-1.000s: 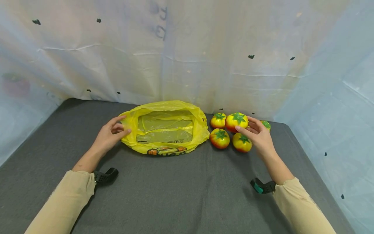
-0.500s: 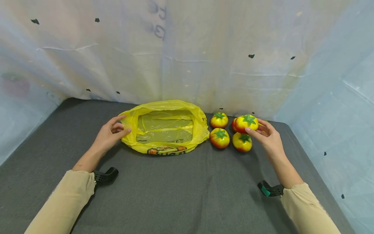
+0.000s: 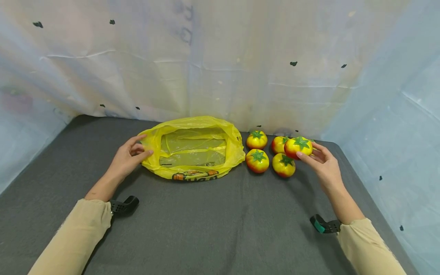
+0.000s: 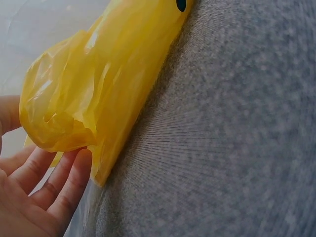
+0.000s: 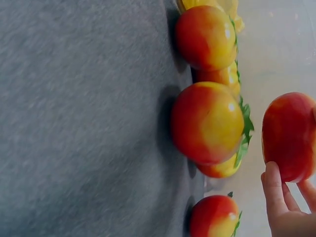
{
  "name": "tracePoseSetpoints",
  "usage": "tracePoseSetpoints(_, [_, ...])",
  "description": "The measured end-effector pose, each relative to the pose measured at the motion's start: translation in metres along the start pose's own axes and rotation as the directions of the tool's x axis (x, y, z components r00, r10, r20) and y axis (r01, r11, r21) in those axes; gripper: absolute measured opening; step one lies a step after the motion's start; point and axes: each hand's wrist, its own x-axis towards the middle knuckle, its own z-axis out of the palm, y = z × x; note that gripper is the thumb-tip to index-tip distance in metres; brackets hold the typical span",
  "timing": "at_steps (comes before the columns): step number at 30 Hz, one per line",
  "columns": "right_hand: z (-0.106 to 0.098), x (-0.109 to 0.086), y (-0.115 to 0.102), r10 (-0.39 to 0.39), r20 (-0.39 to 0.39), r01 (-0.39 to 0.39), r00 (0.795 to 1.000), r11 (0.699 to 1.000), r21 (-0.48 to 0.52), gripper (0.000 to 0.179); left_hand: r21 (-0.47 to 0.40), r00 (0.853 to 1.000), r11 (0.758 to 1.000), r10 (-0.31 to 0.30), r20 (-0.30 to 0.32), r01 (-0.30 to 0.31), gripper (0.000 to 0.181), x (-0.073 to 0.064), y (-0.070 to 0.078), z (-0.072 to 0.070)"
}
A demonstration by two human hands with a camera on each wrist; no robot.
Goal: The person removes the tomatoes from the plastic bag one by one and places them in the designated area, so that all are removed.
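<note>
My right hand [image 3: 323, 164] holds a yellow-red tomato [image 3: 298, 148] with a green leafy top, thumb on its near side. In the right wrist view this tomato [image 5: 289, 136] is raised off the table, its red underside showing. Several similar tomatoes lie beneath and to the left, among them a front one [image 3: 283, 165], a front left one [image 3: 257, 161] and a back left one [image 3: 256, 139]. Another is mostly hidden behind my right hand. My left hand [image 3: 128, 158] grips the left rim of a yellow plastic bag [image 3: 196, 175], whose mouth gapes upward. In the left wrist view, fingers [image 4: 74, 185] touch the bag's outside.
A dark grey cloth [image 3: 192, 225] covers the table. Pale plastic sheeting [image 3: 220, 57] hangs right behind the bag and tomatoes, with more sheeting [image 3: 388, 145] along the right side. The bag's right end lies beside the left tomatoes.
My right hand has moved rightward and slightly toward me with the tomato, uncovering a back tomato that it had hidden. My left hand and the bag have stayed in place.
</note>
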Motion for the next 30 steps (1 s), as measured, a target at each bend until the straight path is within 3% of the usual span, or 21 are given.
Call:
tracePoseSetpoints(10, [-0.007, -0.005, 0.013, 0.037, -0.044, -0.038, 0.998, 0.999, -0.03, 0.08, -0.004, 1.0, 1.0, -0.008, -0.001, 0.008, 0.069, 0.0, 0.0, 0.001])
tracePoseSetpoints(17, [-0.011, -0.006, 0.024, 0.063, -0.094, -0.061, 0.994, 0.998, 0.025, 0.077, -0.006, 1.0, 1.0, -0.001, 0.006, 0.001, 0.069, 0.0, -0.001, 0.0])
tracePoseSetpoints(23, [-0.02, -0.003, 0.033, 0.094, -0.07, -0.092, 0.993, 0.995, 0.023, 0.083, -0.006, 1.0, 1.0, -0.001, 0.003, 0.001, 0.068, 0.0, 0.0, 0.0])
tracePoseSetpoints(30, [-0.035, 0.035, 0.09, 0.124, -0.101, -0.119, 0.987, 0.992, 0.049, 0.092, -0.003, 1.0, 1.0, -0.005, -0.009, 0.005, 0.068, 0.0, 0.001, 0.001])
